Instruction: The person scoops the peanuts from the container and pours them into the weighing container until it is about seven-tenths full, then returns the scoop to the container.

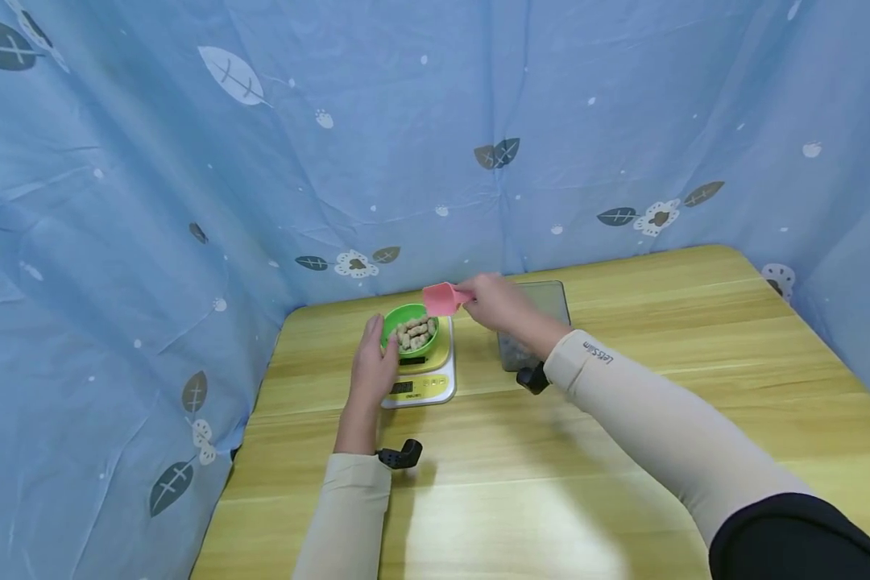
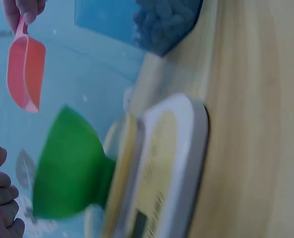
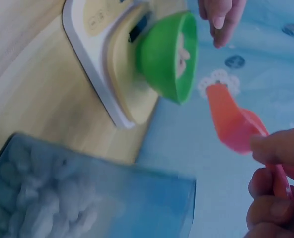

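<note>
A green bowl (image 1: pixel 407 313) with peanuts (image 1: pixel 416 333) in it stands on a yellow and white kitchen scale (image 1: pixel 435 387). My left hand (image 1: pixel 374 362) is beside the bowl on its left, its fingers relaxed and holding nothing. In the right wrist view a gap shows between that hand (image 3: pixel 224 17) and the bowl's rim. My right hand (image 1: pixel 499 302) grips a pink scoop (image 1: pixel 444 299) by its handle, up at the bowl's right. The left wrist view shows no peanuts in the scoop (image 2: pixel 25 72).
Right of the scale is a see-through plastic container (image 1: pixel 551 300), partly hidden under my right forearm. Peanuts (image 3: pixel 52 198) lie in it. The wooden table (image 1: pixel 493 483) meets a blue patterned curtain (image 1: pixel 435 161) at its back and left edges.
</note>
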